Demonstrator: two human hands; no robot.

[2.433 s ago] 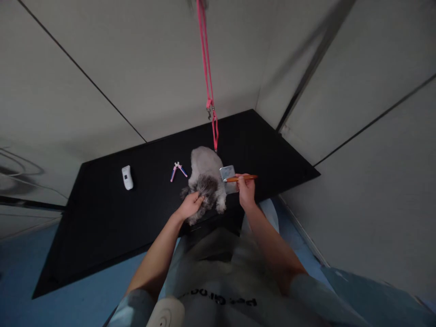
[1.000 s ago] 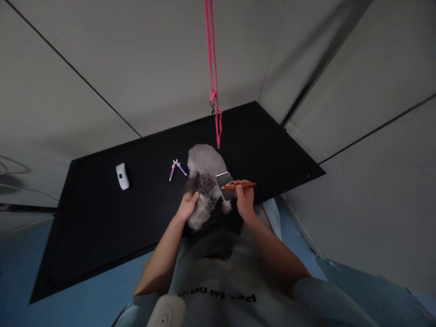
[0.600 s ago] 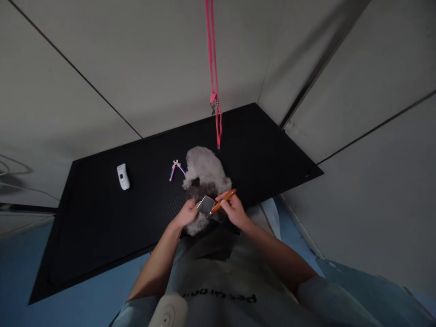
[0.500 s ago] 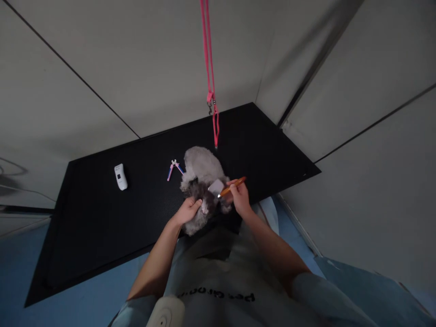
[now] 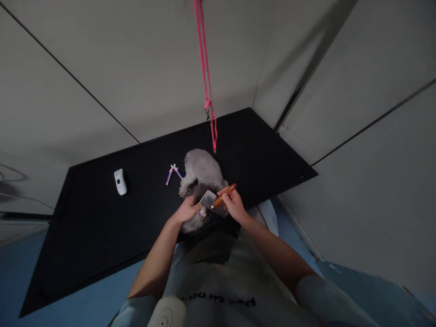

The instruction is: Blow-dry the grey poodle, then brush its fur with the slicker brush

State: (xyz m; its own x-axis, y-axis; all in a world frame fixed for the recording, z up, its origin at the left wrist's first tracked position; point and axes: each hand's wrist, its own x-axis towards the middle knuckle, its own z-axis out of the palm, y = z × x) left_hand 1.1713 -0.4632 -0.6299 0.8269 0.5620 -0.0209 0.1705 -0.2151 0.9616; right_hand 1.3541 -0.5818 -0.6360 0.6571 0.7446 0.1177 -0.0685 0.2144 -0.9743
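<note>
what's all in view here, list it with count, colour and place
dog: 1, grey with darker patch, near table's front edge
brush: 1, orange handle, metallic head, at dog's front
nail clippers: 1, pink and blue, left of dog
handheld device: 1, white, left of clippers
leash: 1, pink, hanging behind dog
table: 1, black, under dog
cords: count unclear, pale, left edge
wall panels: several, grey, behind and right
floor: 1, blue, below table
rounded object: 1, white, bottom edge, partly cut off
garment: 1, greyish, dark lettering, bottom centre
left hand: 1, bare, on dog
right hand: 1, bare, gripping brush handle
</note>
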